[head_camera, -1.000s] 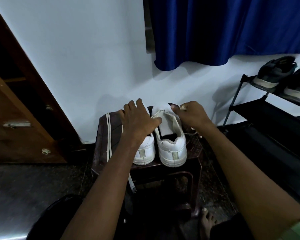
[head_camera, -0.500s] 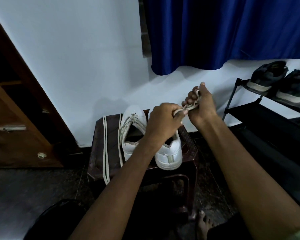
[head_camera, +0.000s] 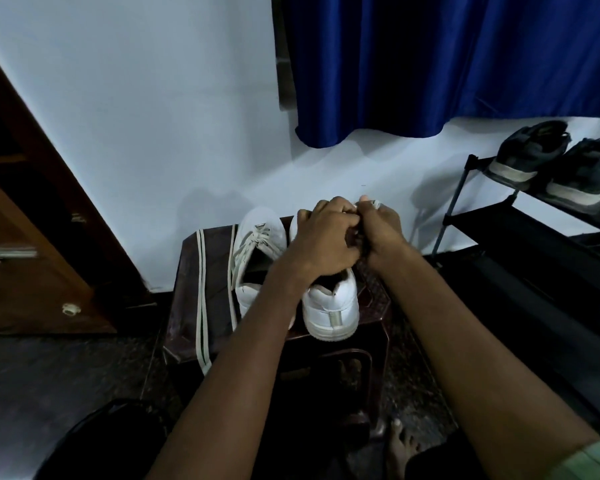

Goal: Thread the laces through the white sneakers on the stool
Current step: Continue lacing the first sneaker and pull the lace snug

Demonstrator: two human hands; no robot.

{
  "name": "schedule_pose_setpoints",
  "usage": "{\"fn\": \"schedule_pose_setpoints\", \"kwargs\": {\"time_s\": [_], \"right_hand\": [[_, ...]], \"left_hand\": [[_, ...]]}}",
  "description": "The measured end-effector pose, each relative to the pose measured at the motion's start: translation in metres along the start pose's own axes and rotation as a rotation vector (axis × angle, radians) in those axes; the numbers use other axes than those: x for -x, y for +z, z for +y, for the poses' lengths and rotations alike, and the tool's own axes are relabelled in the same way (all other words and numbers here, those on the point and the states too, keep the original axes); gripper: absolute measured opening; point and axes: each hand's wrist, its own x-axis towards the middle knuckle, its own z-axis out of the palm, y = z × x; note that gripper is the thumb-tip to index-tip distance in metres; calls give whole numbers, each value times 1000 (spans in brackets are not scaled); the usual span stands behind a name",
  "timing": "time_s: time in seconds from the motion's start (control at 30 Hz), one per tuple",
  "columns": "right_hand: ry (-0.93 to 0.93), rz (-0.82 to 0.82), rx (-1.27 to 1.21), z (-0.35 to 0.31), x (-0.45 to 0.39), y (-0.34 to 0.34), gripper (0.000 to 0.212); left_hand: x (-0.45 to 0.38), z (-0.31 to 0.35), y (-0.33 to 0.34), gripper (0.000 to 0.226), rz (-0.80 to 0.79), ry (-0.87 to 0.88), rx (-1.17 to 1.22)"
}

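On the dark brown stool (head_camera: 374, 303) against the white wall (head_camera: 136, 116), two white sneakers are sitting side by side with their heels facing the camera. The left sneaker (head_camera: 257, 251) is already showing laces crossing its front, and the right sneaker (head_camera: 333, 306) is lying partly hidden under the hands. The left hand (head_camera: 323, 244) is hovering over the front of the right sneaker with its fingers curled in, and the right hand (head_camera: 381, 233) is pressing close against it, fingers curled too. A pale lace (head_camera: 374, 203) is peeking out at the top of the right hand, so that hand is pinching it; whether the left hand is also gripping the lace I cannot tell, since the fingers are bunching together. A second loose lace (head_camera: 201, 289) is lying in two long strands across the left part of the stool and hanging over its front edge. To the right, a black shoe rack (head_camera: 520, 233) is carrying a pair of dark shoes (head_camera: 534, 150). A blue curtain (head_camera: 447, 64) is hanging above, and a wooden door (head_camera: 21, 271) is standing at the left.
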Motion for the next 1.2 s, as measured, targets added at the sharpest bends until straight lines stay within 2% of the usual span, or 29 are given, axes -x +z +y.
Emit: {"fn": "schedule_pose_setpoints", "kwargs": {"time_s": [0.07, 0.13, 0.27, 0.37, 0.47, 0.57, 0.6, 0.73, 0.8, 0.87, 0.93, 1.03, 1.1, 1.2], "right_hand": [[-130, 50, 197, 13, -12, -6, 29], [-211, 25, 401, 25, -19, -7, 34], [-289, -75, 706, 37, -17, 8, 27], [-307, -79, 694, 41, -9, 19, 30], [-274, -110, 643, 47, -15, 22, 36], [-246, -89, 568, 49, -30, 23, 23], [-254, -113, 542, 46, -35, 24, 25], [-141, -307, 422, 32, -31, 30, 65], [-133, -357, 404, 32, -35, 29, 73], [-95, -400, 559, 38, -45, 22, 88], [-106, -473, 836, 42, -54, 18, 100], [-191, -504, 1138, 40, -42, 18, 69], [-269, -504, 1121, 38, -33, 14, 75], [-284, -406, 919, 30, -36, 6, 91]], "left_hand": [[0, -17, -12, 50, -1, -31, 146], [1, -33, -20, 52, 76, -89, 129], [6, -43, -22, 39, 37, -202, 92], [9, -45, -20, 48, -15, -254, 140], [9, -55, -17, 36, -14, -281, 159], [10, -61, -14, 36, 19, -261, 169], [10, -61, -13, 37, 25, -250, 168], [12, -64, -13, 36, 34, -216, 194], [11, -66, -13, 36, 44, -212, 194], [11, -67, -13, 36, 57, -202, 204], [12, -66, -15, 35, 73, -176, 217], [15, -64, -18, 35, 113, -129, 232], [20, -63, -24, 35, 139, -120, 250], [27, -64, -36, 35, 173, -115, 265]]}}
